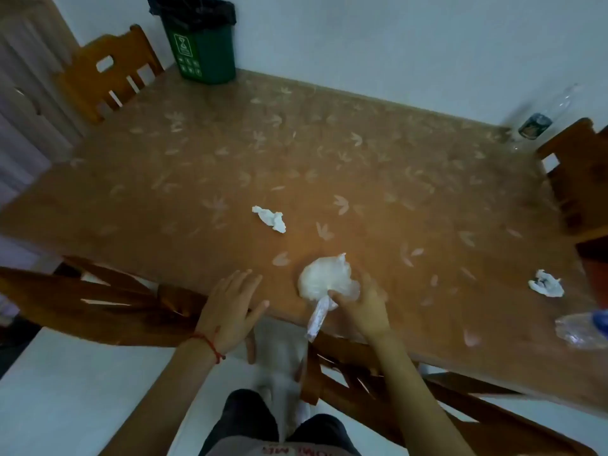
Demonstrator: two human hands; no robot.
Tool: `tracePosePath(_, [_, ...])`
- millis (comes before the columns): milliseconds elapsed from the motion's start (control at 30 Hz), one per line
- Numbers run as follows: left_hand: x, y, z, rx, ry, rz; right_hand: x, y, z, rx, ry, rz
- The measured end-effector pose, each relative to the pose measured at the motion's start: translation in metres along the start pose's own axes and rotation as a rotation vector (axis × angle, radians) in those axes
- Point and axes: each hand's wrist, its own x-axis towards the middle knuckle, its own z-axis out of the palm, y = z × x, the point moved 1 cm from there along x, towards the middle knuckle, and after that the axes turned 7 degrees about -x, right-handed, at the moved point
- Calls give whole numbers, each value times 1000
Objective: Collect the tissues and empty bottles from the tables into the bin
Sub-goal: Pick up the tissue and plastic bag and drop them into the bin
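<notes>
Tissues lie scattered on the worktop (197, 199). Nearest, at the lower centre of the frame, the right hand (363, 306) holds a large white wad (324, 279) just inside the near edge, thumb and fingers curled round its lower side; a twisted tail (317, 319) of it hangs over the edge. The left hand (228, 307) lies beside it, fingers straight and spread, resting flat at the same edge and holding nothing. A red string (210, 345) circles its wrist.

Chair backs (108, 301) crowd the near edge on both sides of the hands.

At the lower right, a crushed clear bottle (579, 329) sits by the frame border, with a small crumpled tissue (546, 284) just above it. Another crumpled tissue (270, 218) lies at mid-frame, well apart from both. Beyond it the worktop runs bare toward the wall.

At the upper right corner stands a clear bottle with dark label (539, 121), blurred, near a chair (582, 172). At the upper left, the green bin (205, 47) with black liner stands on the far corner against the wall, a chair (108, 72) beside it.
</notes>
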Motion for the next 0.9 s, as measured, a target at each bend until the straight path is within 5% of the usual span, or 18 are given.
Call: tracePosePath(900, [73, -47, -6, 5, -106, 25, 75, -24, 44, 199, 145, 284])
